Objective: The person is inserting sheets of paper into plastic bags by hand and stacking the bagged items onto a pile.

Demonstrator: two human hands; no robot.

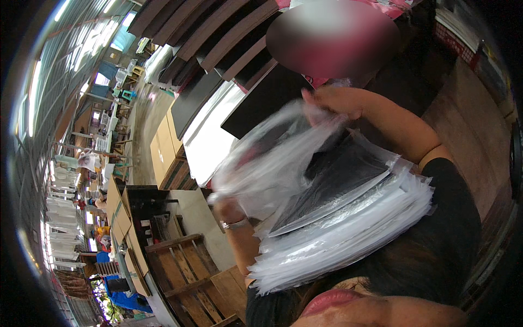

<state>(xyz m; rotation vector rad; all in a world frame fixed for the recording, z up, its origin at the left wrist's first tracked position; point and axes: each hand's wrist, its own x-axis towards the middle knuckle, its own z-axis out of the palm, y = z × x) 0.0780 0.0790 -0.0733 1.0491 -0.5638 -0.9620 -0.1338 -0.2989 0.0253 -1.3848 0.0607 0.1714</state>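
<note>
A clear plastic bag (267, 163) is stretched between my two hands, blurred by motion. My right hand (332, 106) is closed on its upper end, with the thumb raised. My left hand (229, 212), with a band at the wrist, is closed at the lower left end; bunched plastic partly covers its fingers. Close to my chest, between my forearms, lies a thick fanned stack of clear plastic bags (343, 234). Just beyond the stretched bag is a flat black panel (267, 101).
Several dark boards (218, 38) are stacked in overlapping rows ahead. White sheets (210, 133) and cardboard boxes (163, 144) stand to the left. A wooden pallet (190, 278) is at lower left. Pink material (327, 68) lies beyond my right hand, partly blurred out. A red crate (456, 42) stands far right.
</note>
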